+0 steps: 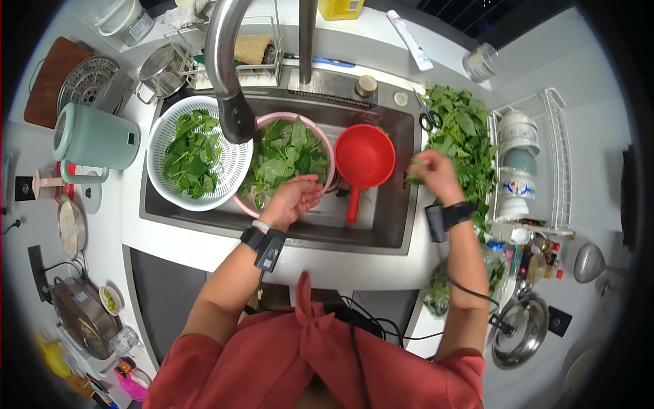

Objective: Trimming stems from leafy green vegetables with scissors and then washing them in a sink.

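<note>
My left hand (299, 197) is half-curled at the front right of a pink basin (330, 143), near the leafy greens (286, 153) inside it. I see nothing held in its fingers. My right hand (440, 176) pinches a small green plant piece (417, 172) above the sink's right edge, blurred by motion. Beyond that hand, a long heap of leafy green stems (462, 128) lies on the counter. To the basin's left, a white colander (235, 176) holds more picked leaves (191, 158). A red plastic dipper (365, 153) rests in the sink, right of the basin.
The faucet (227, 66) hangs over the metal sink (352, 243). Black-handled scissors (430, 118) lie by the heap. A white dish rack (554, 168) with bowls stands right, a bag of greens (437, 291) in front. At left are a green pitcher (97, 138) and a steel pot (162, 71).
</note>
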The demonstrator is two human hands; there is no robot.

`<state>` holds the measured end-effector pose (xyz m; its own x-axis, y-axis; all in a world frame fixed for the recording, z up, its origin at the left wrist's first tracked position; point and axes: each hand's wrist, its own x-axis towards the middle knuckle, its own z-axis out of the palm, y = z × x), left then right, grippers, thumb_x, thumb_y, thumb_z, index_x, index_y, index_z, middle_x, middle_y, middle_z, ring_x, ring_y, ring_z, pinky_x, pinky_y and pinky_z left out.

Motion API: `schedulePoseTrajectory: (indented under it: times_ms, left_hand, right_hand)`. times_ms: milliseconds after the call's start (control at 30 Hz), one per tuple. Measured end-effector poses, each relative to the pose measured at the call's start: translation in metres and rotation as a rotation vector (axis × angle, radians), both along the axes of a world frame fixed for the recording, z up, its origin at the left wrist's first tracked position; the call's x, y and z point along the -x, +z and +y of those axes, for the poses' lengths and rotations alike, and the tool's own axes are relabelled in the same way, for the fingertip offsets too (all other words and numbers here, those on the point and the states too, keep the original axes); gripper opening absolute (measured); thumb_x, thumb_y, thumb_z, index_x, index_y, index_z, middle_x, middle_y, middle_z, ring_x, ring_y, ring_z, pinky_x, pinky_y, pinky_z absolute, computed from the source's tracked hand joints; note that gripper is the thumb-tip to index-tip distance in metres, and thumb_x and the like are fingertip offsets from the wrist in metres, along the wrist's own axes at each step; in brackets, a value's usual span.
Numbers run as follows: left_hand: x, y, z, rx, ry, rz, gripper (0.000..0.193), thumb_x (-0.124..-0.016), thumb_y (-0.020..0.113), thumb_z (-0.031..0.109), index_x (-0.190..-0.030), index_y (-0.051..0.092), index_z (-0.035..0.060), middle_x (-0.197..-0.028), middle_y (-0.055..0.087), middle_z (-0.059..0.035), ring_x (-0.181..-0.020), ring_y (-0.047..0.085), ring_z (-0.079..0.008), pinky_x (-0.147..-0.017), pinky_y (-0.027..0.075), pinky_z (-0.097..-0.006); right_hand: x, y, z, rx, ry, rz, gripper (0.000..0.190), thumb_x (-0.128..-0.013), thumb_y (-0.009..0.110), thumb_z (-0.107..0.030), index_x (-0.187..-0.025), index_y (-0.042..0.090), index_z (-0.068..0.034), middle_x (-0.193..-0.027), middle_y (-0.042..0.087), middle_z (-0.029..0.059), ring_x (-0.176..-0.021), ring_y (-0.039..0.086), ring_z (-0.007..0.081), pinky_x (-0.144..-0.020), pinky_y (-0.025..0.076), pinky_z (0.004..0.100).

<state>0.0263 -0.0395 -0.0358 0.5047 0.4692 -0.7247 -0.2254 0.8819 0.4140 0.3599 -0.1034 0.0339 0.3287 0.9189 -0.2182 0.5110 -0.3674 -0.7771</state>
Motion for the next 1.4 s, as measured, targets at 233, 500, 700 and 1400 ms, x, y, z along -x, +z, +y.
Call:
schedulePoseTrajectory:
  times_ms: [233, 500, 700, 1400]
  left_hand:
    - [-0.030, 0.001, -0.012, 0.060, -0.053, -0.035, 0.024, -0.086, 0.050, 0.009, -0.110, 0.051, 0.0048, -0.094, 0.060, -0.0097, -0.081, 0.057, -0.0186, -0.074, 0.049, -0.0319]
    - [-0.038, -0.013, -0.012, 0.100, -0.057, -0.027, 0.025, -0.086, 0.051, 0.009, -0.111, 0.052, 0.0052, -0.097, 0.061, -0.0107, -0.084, 0.057, -0.0197, -0.078, 0.047, -0.0334]
    - [-0.002, -0.013, -0.004, 0.061, 0.054, 0.031, 0.026, -0.084, 0.053, 0.008, -0.110, 0.052, 0.0057, -0.091, 0.062, -0.0076, -0.079, 0.059, -0.0169, -0.073, 0.050, -0.0307]
    - [0.027, 0.003, -0.008, 0.021, 0.096, 0.033, 0.026, -0.084, 0.054, 0.007, -0.110, 0.051, 0.0053, -0.092, 0.063, -0.0088, -0.077, 0.061, -0.0168, -0.070, 0.051, -0.0298]
  right_hand:
    - [0.003, 0.054, -0.050, -0.104, -0.114, -0.879, 0.033, -0.068, 0.073, -0.019, -0.093, 0.059, -0.002, -0.097, 0.056, 0.0174, -0.089, 0.055, 0.0350, -0.078, 0.046, 0.0416]
    - [0.095, -0.116, -0.068, 0.376, 0.514, -0.551, 0.020, -0.072, 0.061, -0.011, -0.092, 0.063, -0.008, -0.097, 0.057, 0.0130, -0.095, 0.056, 0.0315, -0.081, 0.049, 0.0403]
    - [0.101, -0.155, -0.020, 0.571, 1.002, -0.834, 0.031, -0.074, 0.056, -0.016, -0.104, 0.061, -0.012, -0.112, 0.054, 0.0125, -0.101, 0.055, 0.0295, -0.079, 0.050, 0.0422]
    - [0.066, -0.055, -0.034, 0.247, 0.641, -0.343, 0.024, -0.069, 0.059, -0.011, -0.090, 0.063, 0.000, -0.102, 0.057, 0.0184, -0.097, 0.056, 0.0334, -0.084, 0.046, 0.0383]
